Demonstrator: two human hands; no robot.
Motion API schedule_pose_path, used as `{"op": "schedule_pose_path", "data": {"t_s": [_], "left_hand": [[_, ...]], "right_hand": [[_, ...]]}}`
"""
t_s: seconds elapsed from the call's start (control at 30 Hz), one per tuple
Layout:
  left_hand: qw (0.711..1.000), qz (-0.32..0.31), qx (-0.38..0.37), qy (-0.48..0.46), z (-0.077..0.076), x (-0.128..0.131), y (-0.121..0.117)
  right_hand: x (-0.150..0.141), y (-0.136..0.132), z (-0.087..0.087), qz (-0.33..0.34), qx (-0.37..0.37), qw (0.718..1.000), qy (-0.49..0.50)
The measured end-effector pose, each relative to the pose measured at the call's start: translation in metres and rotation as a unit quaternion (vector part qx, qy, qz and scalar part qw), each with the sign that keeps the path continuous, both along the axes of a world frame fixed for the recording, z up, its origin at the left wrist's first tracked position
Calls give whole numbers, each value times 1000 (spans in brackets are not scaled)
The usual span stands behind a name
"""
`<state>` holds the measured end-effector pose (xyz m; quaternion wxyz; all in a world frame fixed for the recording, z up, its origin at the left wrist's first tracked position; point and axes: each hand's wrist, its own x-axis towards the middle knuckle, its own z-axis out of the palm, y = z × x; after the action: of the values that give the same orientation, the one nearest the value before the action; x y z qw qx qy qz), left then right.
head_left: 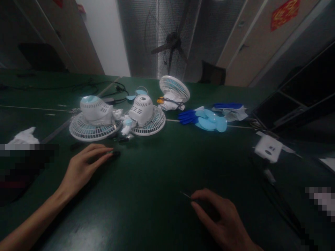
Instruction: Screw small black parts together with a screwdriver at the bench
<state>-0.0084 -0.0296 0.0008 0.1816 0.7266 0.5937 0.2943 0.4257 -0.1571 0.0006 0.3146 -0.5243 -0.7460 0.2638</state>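
My left hand (pixel 85 165) rests on the green table (pixel 157 181), its fingertips pinched on a small dark part (pixel 116 153). My right hand (pixel 220 218) lies at the near edge, fingers curled round a thin dark tool whose tip (pixel 185 195) pokes out to the left. Beyond the left hand lie two white and blue small fans face down, the left fan (pixel 95 118) and the middle fan (pixel 145 116), with small loose parts (pixel 125 134) between them.
A third small fan (pixel 173 92) stands further back. Blue fan blades (pixel 210 120) and blue gloves (pixel 187 116) lie to the right of it. A white box with a cable (pixel 268 148) sits at the right. Black cables (pixel 104 87) run at the back left. A pedestal fan (pixel 171 42) stands behind the table.
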Motion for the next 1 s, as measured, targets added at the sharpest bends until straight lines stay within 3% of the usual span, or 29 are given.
{"op": "schedule_pose_path", "data": {"t_s": [0.33, 0.7, 0.8, 1.0], "left_hand": [[997, -15, -69, -32, -6, 0, 7], [997, -6, -73, -3, -1, 3, 7], [996, -58, -74, -4, -1, 29, -6], [957, -268, -105, -35, -2, 136, -57]], "right_hand": [[-1, 3, 2, -3, 11, 1000, 5], [0, 1, 0, 11, -23, 1000, 7], [-2, 1, -1, 15, -31, 999, -8], [-10, -6, -3, 59, -11, 998, -37]]}}
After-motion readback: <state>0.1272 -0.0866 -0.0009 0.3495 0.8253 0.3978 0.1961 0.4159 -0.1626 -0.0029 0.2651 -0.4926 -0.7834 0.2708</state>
